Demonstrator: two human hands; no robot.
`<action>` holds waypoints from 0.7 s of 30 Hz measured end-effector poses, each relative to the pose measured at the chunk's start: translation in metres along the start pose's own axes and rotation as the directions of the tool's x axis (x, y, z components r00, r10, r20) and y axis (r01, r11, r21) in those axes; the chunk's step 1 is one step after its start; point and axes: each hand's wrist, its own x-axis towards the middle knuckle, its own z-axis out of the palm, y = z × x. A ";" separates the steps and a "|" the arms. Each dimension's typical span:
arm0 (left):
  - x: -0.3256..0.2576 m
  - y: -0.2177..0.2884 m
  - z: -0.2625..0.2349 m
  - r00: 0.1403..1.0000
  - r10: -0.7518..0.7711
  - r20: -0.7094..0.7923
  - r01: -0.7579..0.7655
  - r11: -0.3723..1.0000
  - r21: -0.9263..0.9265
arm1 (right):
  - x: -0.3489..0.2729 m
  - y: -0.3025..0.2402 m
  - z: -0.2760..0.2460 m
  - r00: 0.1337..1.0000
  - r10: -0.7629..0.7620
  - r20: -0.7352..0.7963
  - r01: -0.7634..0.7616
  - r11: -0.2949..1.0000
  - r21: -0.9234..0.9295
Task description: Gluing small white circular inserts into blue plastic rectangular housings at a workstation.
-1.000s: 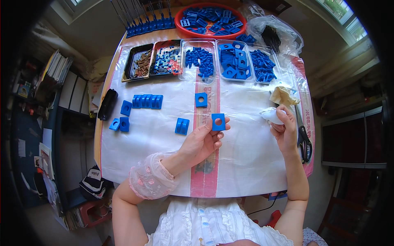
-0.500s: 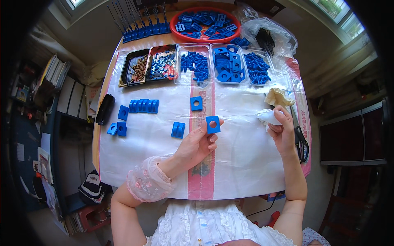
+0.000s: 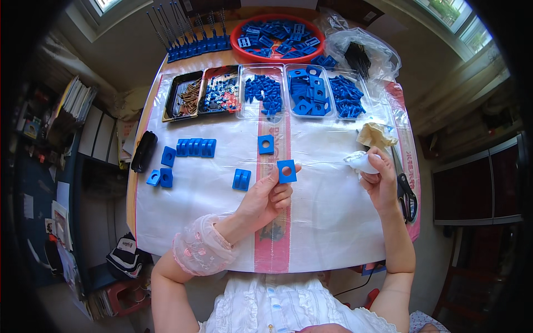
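Between the thumb and fingers of my left hand (image 3: 267, 195) is a blue square plate with a round hole (image 3: 287, 171), raised above the table's middle. My right hand (image 3: 381, 180) is closed around a small white rounded thing (image 3: 363, 162) with crumpled white material at its left end; its exact kind I cannot make out. A similar blue holed plate (image 3: 266, 145) lies just beyond my left hand. Left of that hand sits a blue ridged block (image 3: 241, 180). Farther left are a row of joined-looking ridged blocks (image 3: 196, 147) and three loose blue holed pieces (image 3: 166, 177).
Trays of screws (image 3: 189, 97), nuts (image 3: 221, 90) and blue parts (image 3: 316, 91) line the far side. Behind them stand a red basin (image 3: 277, 54) and blue stands with springs (image 3: 200, 45). Black scissors (image 3: 408, 200) and crumpled brown paper (image 3: 375, 135) lie right; a black case (image 3: 144, 151) left.
The view has shifted slightly. My right hand has turned a little with the white thing, and the held blue plate has tilted slightly. Both hands keep their hold.
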 end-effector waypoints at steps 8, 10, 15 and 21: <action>0.000 0.001 0.000 1.000 -0.006 -0.003 0.006 1.000 0.005 | -0.001 0.005 0.002 0.999 0.030 0.010 -0.030 1.000 -0.002; 0.000 0.001 0.001 1.000 -0.009 -0.007 0.009 1.000 -0.001 | 0.000 0.007 0.000 0.999 0.036 0.023 -0.036 0.999 0.001; -0.001 0.002 0.001 1.000 -0.008 -0.007 0.008 1.000 -0.001 | -0.001 0.006 0.001 0.999 0.047 0.017 -0.046 0.999 -0.025; 0.000 0.002 0.000 1.000 -0.011 -0.002 0.011 1.000 -0.003 | -0.001 0.004 -0.001 0.998 0.055 0.008 -0.055 0.997 -0.056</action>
